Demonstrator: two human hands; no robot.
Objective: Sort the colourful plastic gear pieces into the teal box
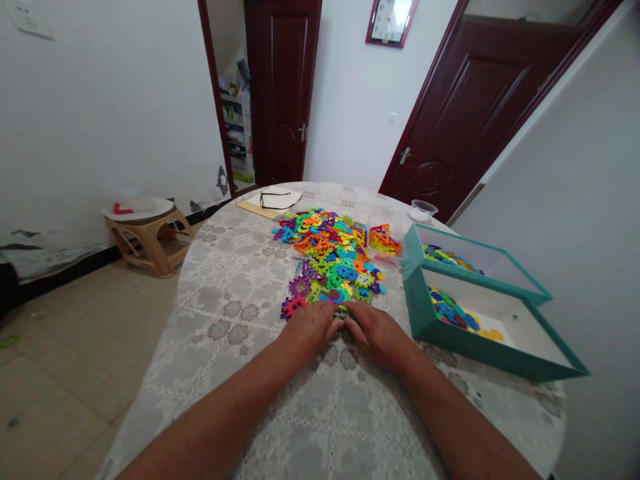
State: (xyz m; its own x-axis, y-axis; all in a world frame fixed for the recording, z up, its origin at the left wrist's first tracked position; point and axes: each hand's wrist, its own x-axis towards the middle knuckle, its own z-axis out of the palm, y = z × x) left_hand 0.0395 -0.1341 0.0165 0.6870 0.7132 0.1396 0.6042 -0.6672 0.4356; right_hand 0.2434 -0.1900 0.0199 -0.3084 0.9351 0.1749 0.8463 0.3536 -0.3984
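My left hand [311, 325] and right hand [377, 332] meet, their grip pinching a lime-green plastic building piece [343, 309] at the near side of a multicoloured heap of interlocking pieces [325, 250] on the table [210, 360]. An open teal box [490, 356] stands right.

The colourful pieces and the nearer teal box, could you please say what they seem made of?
Colourful pieces: probably smooth plastic, from their bright colours and notched edges. Nearer teal box: likely matte cardboard, given its thin, flat walls.
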